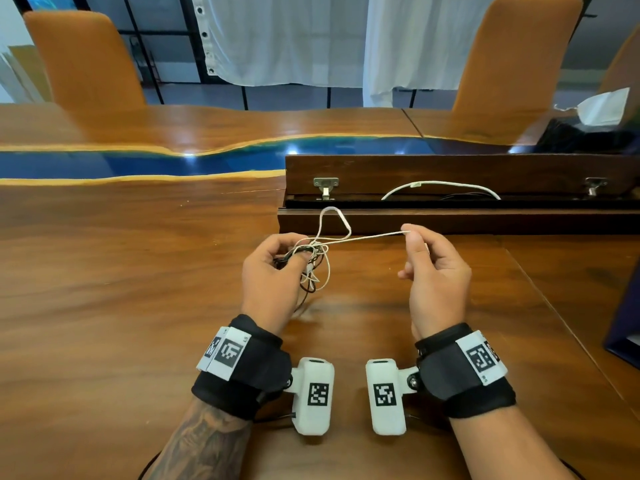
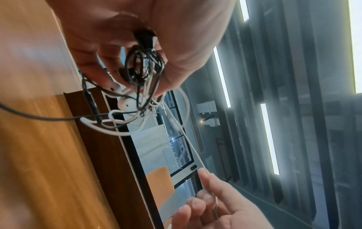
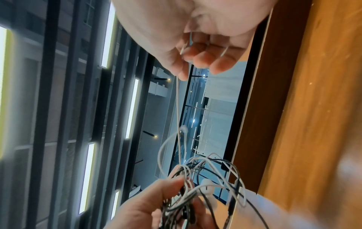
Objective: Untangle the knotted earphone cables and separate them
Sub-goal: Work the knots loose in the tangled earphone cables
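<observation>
Open wooden box (image 1: 450, 168) on the counter (image 1: 138, 271) has a white cord (image 1: 440, 184) inside. Left hand (image 1: 273, 271) clutches the black-and-white earphone tangle (image 1: 311, 258) above the counter; right hand (image 1: 433, 271) pinches one white strand (image 1: 374, 237) stretched taut.

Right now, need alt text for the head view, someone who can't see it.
Above a wooden table, the left hand grips a knotted bundle of white and black earphone cables, while the right hand pinches one white strand and holds it taut to the side. A long open wooden box lies behind the hands.
</observation>
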The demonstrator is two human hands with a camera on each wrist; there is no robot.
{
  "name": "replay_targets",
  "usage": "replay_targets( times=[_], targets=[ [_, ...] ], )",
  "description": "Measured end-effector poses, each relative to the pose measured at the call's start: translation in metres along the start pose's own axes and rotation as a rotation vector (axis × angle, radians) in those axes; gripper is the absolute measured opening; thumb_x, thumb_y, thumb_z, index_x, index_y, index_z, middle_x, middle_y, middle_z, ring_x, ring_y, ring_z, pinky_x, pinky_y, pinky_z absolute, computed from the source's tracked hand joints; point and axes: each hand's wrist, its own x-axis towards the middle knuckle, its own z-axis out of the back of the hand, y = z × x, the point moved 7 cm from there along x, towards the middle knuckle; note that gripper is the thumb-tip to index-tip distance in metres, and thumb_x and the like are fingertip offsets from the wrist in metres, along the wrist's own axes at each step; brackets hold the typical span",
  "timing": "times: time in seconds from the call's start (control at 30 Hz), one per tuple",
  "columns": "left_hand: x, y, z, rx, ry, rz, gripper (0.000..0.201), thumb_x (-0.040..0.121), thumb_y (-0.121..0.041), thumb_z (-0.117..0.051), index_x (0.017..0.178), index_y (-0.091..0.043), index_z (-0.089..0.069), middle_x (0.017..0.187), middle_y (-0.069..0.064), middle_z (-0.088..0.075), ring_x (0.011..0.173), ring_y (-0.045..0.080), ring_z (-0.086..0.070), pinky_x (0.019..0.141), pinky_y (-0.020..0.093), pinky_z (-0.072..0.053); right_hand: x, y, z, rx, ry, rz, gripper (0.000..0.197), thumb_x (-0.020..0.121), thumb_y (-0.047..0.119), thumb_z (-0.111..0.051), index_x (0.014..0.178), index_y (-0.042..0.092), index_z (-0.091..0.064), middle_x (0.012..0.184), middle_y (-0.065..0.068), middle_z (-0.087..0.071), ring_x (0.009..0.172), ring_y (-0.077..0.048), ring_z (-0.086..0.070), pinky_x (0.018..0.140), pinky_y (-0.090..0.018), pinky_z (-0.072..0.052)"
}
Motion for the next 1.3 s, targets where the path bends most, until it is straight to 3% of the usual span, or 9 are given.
replay_targets(
  times=[0.2, 0.37, 0.53, 0.63, 0.7, 0.83, 0.97, 1.07, 1.3],
  targets=[
    [0.000, 0.005, -0.001, -0.151, 0.021, 0.079, 0.019, 0.091, -0.002, -0.068, 0.101, -0.018, -0.070, 0.088, 0.001, -0.074, 0.070, 0.008, -0.066, 0.061, 0.021, -0.051, -0.002, 0.008, -0.006, 0.098, 0.062, 0.011, 0.026, 0.084, 0.048, -0.054, 0.080, 0.037, -0.077, 0.102, -0.004, -0.070, 0.092, -0.010, -0.062, 0.076, -0.027, -0.050],
    [-0.004, 0.009, -0.015, -0.292, 0.109, 0.147, 0.012, 0.094, -0.006, -0.065, 0.101, -0.013, -0.070, 0.083, 0.007, -0.073, 0.078, 0.023, -0.066, 0.075, 0.040, -0.056, -0.003, 0.000, -0.015, 0.041, 0.157, -0.025, 0.014, 0.100, 0.028, -0.058, 0.101, 0.032, -0.071, 0.102, 0.016, -0.071, 0.099, -0.009, -0.065, 0.078, -0.028, -0.052],
    [-0.009, 0.003, -0.027, -0.432, 0.216, 0.154, 0.012, 0.096, -0.006, -0.061, 0.105, -0.007, -0.068, 0.090, 0.014, -0.071, 0.078, 0.027, -0.068, 0.073, 0.039, -0.059, -0.012, -0.008, -0.036, -0.047, 0.435, -0.062, 0.023, 0.098, 0.017, -0.064, 0.118, 0.027, -0.067, 0.114, 0.007, -0.071, 0.108, -0.012, -0.066, 0.089, -0.033, -0.055],
    [-0.011, 0.002, -0.028, -0.446, 0.227, 0.152, 0.015, 0.092, -0.012, -0.068, 0.107, -0.008, -0.069, 0.097, 0.017, -0.072, 0.081, 0.028, -0.069, 0.073, 0.041, -0.060, -0.014, -0.006, -0.039, -0.006, 0.444, -0.056, 0.035, 0.095, 0.004, -0.065, 0.124, 0.024, -0.063, 0.119, 0.004, -0.070, 0.112, -0.011, -0.065, 0.096, -0.038, -0.055],
    [-0.012, 0.003, -0.030, -0.431, 0.239, 0.155, 0.020, 0.090, -0.014, -0.069, 0.109, -0.007, -0.069, 0.097, 0.018, -0.072, 0.081, 0.027, -0.070, 0.071, 0.040, -0.060, -0.012, -0.006, -0.035, -0.001, 0.386, -0.045, 0.036, 0.093, 0.009, -0.069, 0.122, 0.030, -0.062, 0.120, 0.006, -0.068, 0.114, -0.011, -0.063, 0.098, -0.039, -0.053],
    [-0.013, 0.003, -0.032, -0.410, 0.248, 0.154, 0.016, 0.097, -0.004, -0.058, 0.111, -0.004, -0.067, 0.094, 0.014, -0.073, 0.078, 0.023, -0.071, 0.062, 0.031, -0.058, -0.010, 0.003, -0.026, -0.056, 0.244, 0.052, 0.017, 0.081, 0.043, -0.068, 0.097, 0.042, -0.063, 0.112, 0.000, -0.062, 0.102, -0.012, -0.062, 0.085, -0.032, -0.054],
    [-0.014, 0.004, -0.034, -0.426, 0.246, 0.167, 0.016, 0.099, -0.004, -0.055, 0.112, -0.005, -0.065, 0.097, 0.016, -0.073, 0.083, 0.024, -0.074, 0.066, 0.032, -0.061, -0.007, 0.008, -0.017, -0.054, 0.134, 0.128, 0.029, 0.085, 0.028, -0.071, 0.107, 0.038, -0.055, 0.108, 0.005, -0.058, 0.093, -0.013, -0.058, 0.075, -0.022, -0.051],
    [-0.013, 0.008, -0.032, -0.415, 0.220, 0.189, 0.016, 0.099, -0.006, -0.055, 0.110, -0.007, -0.066, 0.094, 0.009, -0.075, 0.082, 0.023, -0.073, 0.066, 0.032, -0.062, -0.008, 0.009, -0.024, -0.060, 0.252, 0.123, 0.016, 0.093, 0.013, -0.069, 0.099, 0.027, -0.065, 0.095, 0.005, -0.066, 0.090, -0.013, -0.063, 0.078, -0.028, -0.053],
    [-0.013, 0.009, -0.033, -0.361, 0.244, 0.181, 0.017, 0.098, -0.012, -0.059, 0.110, -0.007, -0.069, 0.101, 0.015, -0.075, 0.086, 0.027, -0.072, 0.074, 0.042, -0.063, -0.014, 0.000, -0.036, -0.119, 0.441, 0.039, 0.011, 0.089, 0.022, -0.074, 0.100, 0.022, -0.073, 0.093, -0.002, -0.073, 0.088, -0.024, -0.066, 0.080, -0.040, -0.056]
  ],
)
